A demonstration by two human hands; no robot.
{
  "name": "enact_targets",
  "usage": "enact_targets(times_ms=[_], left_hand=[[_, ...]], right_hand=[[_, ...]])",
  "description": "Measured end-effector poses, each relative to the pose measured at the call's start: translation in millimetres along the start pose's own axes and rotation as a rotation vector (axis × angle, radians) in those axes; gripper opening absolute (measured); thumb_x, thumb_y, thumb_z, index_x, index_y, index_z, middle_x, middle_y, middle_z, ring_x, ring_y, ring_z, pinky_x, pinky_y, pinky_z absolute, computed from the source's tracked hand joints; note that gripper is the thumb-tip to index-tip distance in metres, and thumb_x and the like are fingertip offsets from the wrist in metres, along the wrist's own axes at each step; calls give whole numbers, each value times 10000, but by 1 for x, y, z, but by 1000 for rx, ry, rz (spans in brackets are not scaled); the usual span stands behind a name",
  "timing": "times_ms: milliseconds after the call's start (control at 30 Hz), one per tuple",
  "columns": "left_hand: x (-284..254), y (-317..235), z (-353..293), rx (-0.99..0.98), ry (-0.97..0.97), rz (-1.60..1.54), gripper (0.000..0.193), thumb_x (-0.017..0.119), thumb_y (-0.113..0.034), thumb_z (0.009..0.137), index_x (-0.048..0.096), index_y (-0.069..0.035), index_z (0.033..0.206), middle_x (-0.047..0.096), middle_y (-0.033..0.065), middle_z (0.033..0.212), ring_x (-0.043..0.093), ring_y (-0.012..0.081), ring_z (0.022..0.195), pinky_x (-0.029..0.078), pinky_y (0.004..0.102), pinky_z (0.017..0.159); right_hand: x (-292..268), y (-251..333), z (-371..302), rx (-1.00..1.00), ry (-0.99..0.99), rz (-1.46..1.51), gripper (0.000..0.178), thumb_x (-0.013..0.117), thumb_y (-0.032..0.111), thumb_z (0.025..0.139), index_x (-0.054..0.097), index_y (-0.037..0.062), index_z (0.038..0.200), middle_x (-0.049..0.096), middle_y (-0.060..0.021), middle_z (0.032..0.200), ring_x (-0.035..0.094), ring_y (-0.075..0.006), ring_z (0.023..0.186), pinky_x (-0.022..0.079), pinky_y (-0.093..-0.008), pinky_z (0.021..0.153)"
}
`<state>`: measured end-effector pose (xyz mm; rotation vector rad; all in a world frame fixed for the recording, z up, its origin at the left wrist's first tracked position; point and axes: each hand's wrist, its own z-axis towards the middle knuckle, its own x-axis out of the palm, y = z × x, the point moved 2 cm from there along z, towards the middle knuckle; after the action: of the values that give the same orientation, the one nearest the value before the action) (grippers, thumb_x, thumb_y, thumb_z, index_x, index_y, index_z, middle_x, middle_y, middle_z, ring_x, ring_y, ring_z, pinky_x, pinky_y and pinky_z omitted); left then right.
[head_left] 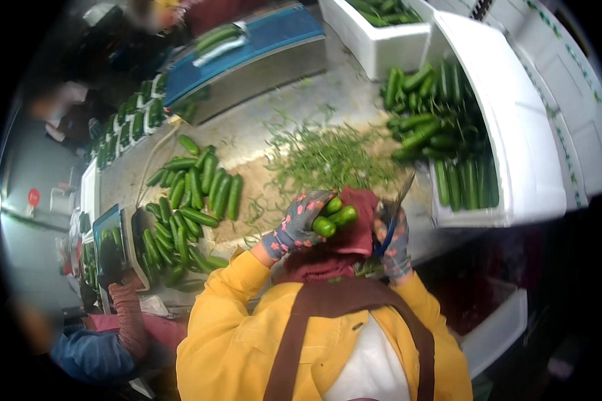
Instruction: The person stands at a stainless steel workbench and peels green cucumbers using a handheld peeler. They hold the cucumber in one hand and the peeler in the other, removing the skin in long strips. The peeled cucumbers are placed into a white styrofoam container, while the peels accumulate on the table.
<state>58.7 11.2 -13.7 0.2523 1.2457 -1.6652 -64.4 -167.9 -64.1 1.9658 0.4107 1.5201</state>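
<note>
My left hand (pixel 301 220), in a grey glove with pink dots, grips two or three short green cucumbers (pixel 334 217) against a dark red cloth (pixel 357 230) at my chest. My right hand (pixel 396 244), gloved the same way, holds a knife (pixel 401 197) with a blue handle, blade pointing up beside the cucumbers. My sleeves are yellow under a brown apron.
A heap of cucumbers (pixel 190 200) lies left on the table, green trimmings (pixel 327 157) in the middle. A tipped white foam box (pixel 515 127) full of cucumbers (pixel 434 120) stands right; another white box (pixel 374 40) behind. Another person's sleeve (pixel 130 314) shows lower left.
</note>
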Motion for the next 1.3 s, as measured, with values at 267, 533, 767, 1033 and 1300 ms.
enact_targets(times_ms=[267, 533, 767, 1033, 1300], left_hand=[[35, -29, -9, -48, 101, -191, 735, 598, -371, 658, 300, -9, 1224, 387, 175, 1175, 427, 366, 1003, 322, 426, 869], [39, -43, 1, -31, -46, -68, 635, 654, -176, 582, 387, -32, 1141, 456, 169, 1098, 465, 353, 962, 384, 419, 808], [45, -28, -8, -39, -176, -324, 532, 653, -149, 646, 404, -80, 1111, 493, 112, 1043, 497, 296, 922, 416, 396, 768], [-27, -11, 22, -798, -1053, -1806, 297, 501, -295, 805, 440, -77, 998, 525, 133, 909, 510, 304, 871, 366, 500, 866], [-10, -8, 33, -962, -997, -1986, 420, 432, -434, 799, 438, -58, 988, 511, 184, 931, 473, 346, 924, 352, 496, 860]], right_hand=[[47, 13, -6, 85, 98, 145, 372, 472, 120, 807, 358, 42, 1152, 494, -82, 759, 427, -79, 462, 366, -161, 416], [40, -4, 3, -2, 106, 272, 486, 540, 63, 747, 317, 32, 1178, 474, -48, 716, 394, -44, 451, 349, -146, 433], [31, -5, 2, -30, -9, 36, 341, 361, 260, 875, 355, 66, 1156, 472, -45, 725, 413, -84, 442, 345, -158, 403], [8, -3, -10, -288, -67, -987, 434, 567, 249, 717, 457, -6, 1050, 534, -120, 860, 533, -233, 750, 437, -311, 660], [35, 16, -13, -697, 62, -1522, 448, 538, 332, 704, 475, 24, 1022, 533, -147, 860, 496, -321, 732, 412, -389, 655]])
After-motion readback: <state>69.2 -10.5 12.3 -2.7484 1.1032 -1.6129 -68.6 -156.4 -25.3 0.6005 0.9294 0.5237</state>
